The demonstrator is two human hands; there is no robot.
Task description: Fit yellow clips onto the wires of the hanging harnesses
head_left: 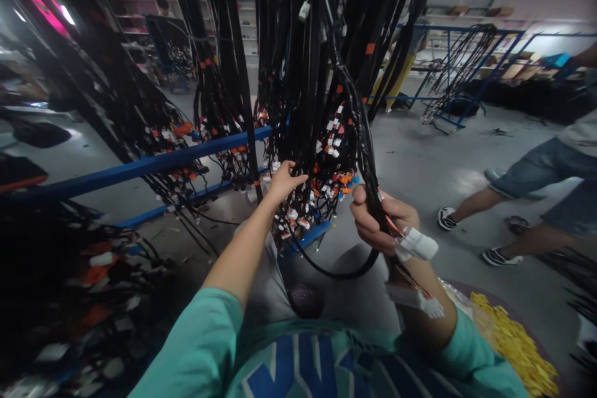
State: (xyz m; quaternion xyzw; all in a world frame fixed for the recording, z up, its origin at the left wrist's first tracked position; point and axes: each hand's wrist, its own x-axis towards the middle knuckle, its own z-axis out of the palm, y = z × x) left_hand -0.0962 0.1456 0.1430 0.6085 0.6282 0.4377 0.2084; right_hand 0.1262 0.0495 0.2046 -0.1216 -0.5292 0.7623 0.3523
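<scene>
My right hand (373, 230) is closed around a black taped wire harness (359, 118) that hangs from above. A large white connector (420, 244) on orange and dark wires sticks out beside its fingers. Over my right forearm dangles a smaller white connector (431, 306). From the held harness a black cable loops down and to the left. My left hand (282, 181) reaches to the hanging bundle (298, 106), thumb and fingers apart; whether its fingertips touch the cables is unclear. White, orange and blue connectors (333, 186) cluster at the bundle's lower ends.
A blue rack bar (140, 168) crosses at left, with more hanging harnesses (224, 87) behind it. Dark harnesses with connectors pile up at lower left. Yellow pieces (513, 342) lie at lower right. A person's legs (536, 168) are at right, near another blue rack (466, 74).
</scene>
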